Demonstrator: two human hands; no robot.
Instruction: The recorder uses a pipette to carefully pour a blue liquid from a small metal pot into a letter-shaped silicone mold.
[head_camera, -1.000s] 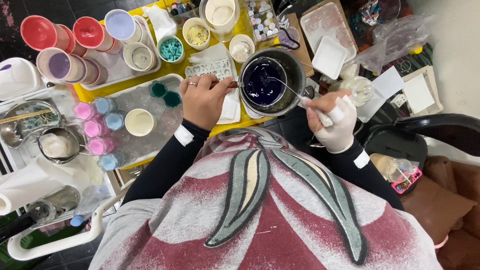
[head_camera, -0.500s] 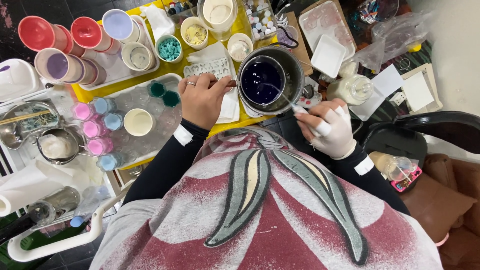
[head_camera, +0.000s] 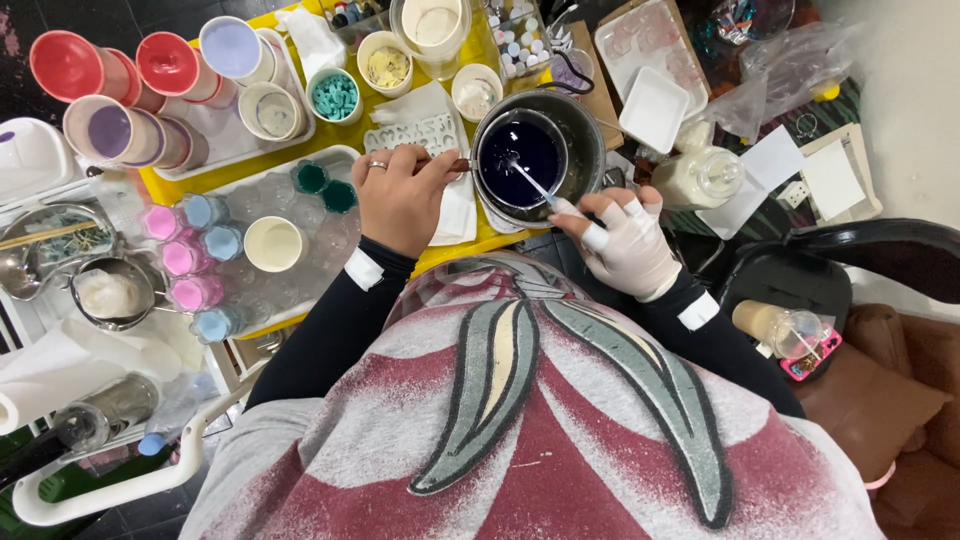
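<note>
Head view shows your left hand (head_camera: 400, 200) closed around the handle of a small metal pot (head_camera: 530, 165), which sits on the yellow worktop (head_camera: 330, 140) just in front of your chest. The pot holds a dark blue liquid (head_camera: 518, 150). Your right hand (head_camera: 625, 245), in a white glove, pinches a thin stick (head_camera: 535, 185) between its fingertips, and the far end of the stick dips into the liquid. Left of your left hand lies a clear tray (head_camera: 320, 250) with small pink and blue cups, two green ones and a cream-coloured cup (head_camera: 275, 243). Beyond the tray stand taller cups in red, lilac and pale blue. A small cup of turquoise pieces (head_camera: 334, 95) sits further back on the worktop, and a white square dish (head_camera: 655, 108) lies to the right of the pot.
</note>
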